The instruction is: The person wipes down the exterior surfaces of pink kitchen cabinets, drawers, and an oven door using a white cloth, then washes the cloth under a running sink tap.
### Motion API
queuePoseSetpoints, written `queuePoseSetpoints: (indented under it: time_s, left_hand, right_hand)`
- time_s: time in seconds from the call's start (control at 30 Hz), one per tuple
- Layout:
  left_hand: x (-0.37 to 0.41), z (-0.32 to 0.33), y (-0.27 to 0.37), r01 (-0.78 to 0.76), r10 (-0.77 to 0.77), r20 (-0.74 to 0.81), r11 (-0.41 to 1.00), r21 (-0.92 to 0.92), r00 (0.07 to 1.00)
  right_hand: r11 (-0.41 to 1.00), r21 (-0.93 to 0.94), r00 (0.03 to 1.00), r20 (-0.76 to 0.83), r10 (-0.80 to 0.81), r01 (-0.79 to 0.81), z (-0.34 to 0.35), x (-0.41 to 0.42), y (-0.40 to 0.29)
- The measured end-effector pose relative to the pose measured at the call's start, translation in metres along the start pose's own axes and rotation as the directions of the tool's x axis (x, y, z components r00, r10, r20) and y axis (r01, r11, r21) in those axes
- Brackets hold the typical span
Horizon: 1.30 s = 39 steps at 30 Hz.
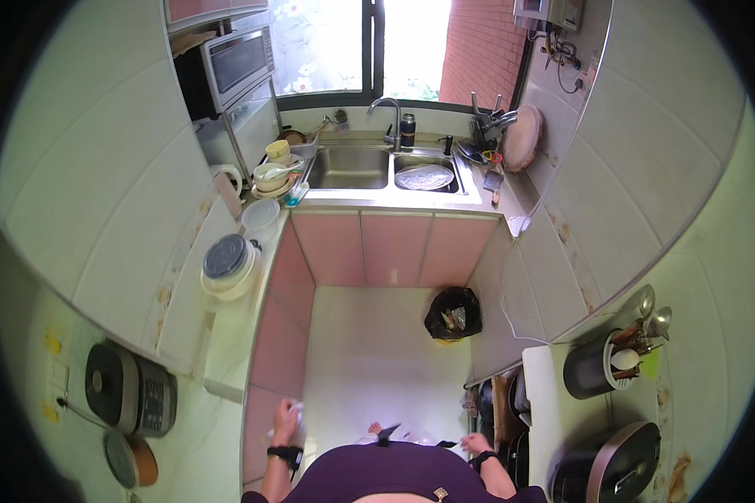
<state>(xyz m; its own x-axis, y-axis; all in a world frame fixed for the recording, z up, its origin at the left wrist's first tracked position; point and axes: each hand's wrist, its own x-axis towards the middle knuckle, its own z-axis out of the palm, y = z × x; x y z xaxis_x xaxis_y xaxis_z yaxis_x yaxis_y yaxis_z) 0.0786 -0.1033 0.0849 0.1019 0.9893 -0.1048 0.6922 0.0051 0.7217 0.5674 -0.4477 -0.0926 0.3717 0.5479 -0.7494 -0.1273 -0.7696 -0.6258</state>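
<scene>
At the lower left, my left hand (284, 421) is closed around a crumpled white thing (296, 412), a cloth or a tissue. That arm hangs beside the pink base cabinets (270, 355), with a dark band on the wrist. My right hand (476, 443) hangs at my other side with its fingers curled, near the low shelf of pans (496, 409). Whether it grips anything is too small to tell. Dark tie ends (387, 435) stick out in front of my purple top (384, 471).
Ahead is a double steel sink (349, 166) with a round metal lid (424, 177) in its right basin. Stacked bowls (270, 177) and lidded containers (226, 264) line the left counter. A black-bagged bin (453, 314) stands on the floor. A utensil holder (588, 371) is at right.
</scene>
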Motion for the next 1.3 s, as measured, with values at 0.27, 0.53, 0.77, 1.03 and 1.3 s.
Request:
queuePoseSetpoints:
  time_s: [0.27,0.53,0.77,1.03,1.3]
  left_hand:
    - [0.271,0.029,0.277,-0.246,0.297,-0.058,0.648,-0.721,0.953]
    - [0.412,0.04,0.408,-0.346,0.314,-0.217,0.454,-0.821,0.925]
    - [0.492,0.039,0.42,-0.367,0.261,-0.264,0.549,-0.751,0.929]
    - [0.602,0.017,0.419,-0.401,0.212,-0.342,0.555,-0.729,0.916]
    - [0.718,0.02,0.454,-0.392,0.306,-0.261,0.535,-0.748,0.916]
  right_hand:
    - [0.927,0.23,0.903,-0.383,-0.195,0.298,-0.058,0.078,-0.195]
    - [0.774,-0.008,0.714,-0.38,-0.588,0.633,-0.118,0.201,-0.534]
    - [0.698,0.102,0.689,0.114,-0.716,0.709,-0.066,0.334,-0.82]
    - [0.677,0.359,0.67,0.164,-0.724,0.643,0.076,0.444,-0.986]
    - [0.701,0.424,0.746,0.085,-0.661,0.573,0.068,0.549,-1.108]
